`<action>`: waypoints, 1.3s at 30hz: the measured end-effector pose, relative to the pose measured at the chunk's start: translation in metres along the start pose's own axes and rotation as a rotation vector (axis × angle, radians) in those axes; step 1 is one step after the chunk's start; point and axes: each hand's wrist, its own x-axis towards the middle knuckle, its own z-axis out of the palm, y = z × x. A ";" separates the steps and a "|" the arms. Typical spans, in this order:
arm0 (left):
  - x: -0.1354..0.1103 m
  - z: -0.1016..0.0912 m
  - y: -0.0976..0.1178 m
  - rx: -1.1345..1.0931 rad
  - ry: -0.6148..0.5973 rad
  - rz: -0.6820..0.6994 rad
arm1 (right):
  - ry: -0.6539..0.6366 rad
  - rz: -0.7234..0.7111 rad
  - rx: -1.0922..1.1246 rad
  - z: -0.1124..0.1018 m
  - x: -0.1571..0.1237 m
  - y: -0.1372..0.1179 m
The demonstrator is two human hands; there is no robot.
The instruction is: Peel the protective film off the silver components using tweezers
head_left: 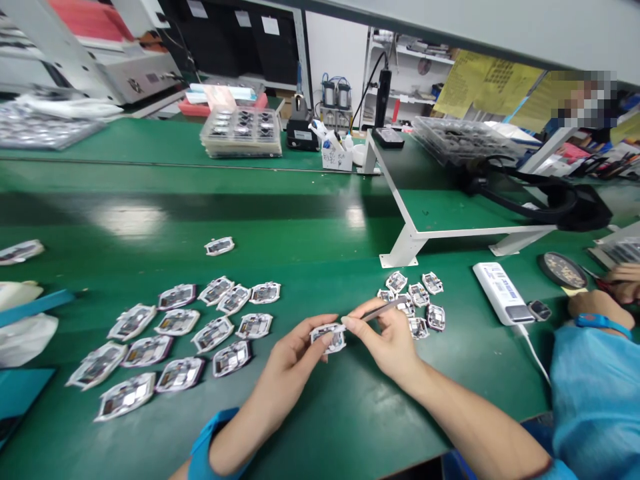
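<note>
My left hand pinches a small watch case with a pale rim and electronic parts showing inside. In my right hand is a pair of tweezers, a thin dark metal tool gripped between thumb and fingers. Its tip meets the right edge of the case and is partly covered by my fingertips. To the left of my hands lie several similar watch cases with their insides facing up. Just beyond my right hand sits a smaller group of such cases.
A white-legged green stand rises at the right, with a black headset on top. A white device with a cable lies near a co-worker's blue sleeve. Clear trays stand at the back.
</note>
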 end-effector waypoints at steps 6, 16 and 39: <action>0.004 0.002 -0.011 0.030 0.027 0.021 | -0.007 0.011 -0.023 0.002 -0.002 -0.001; 0.005 0.001 -0.010 -0.097 0.023 -0.072 | -0.019 -0.121 -0.055 -0.001 -0.001 -0.003; 0.000 -0.004 -0.009 -0.054 -0.070 -0.027 | -0.042 0.152 0.082 0.001 0.004 0.004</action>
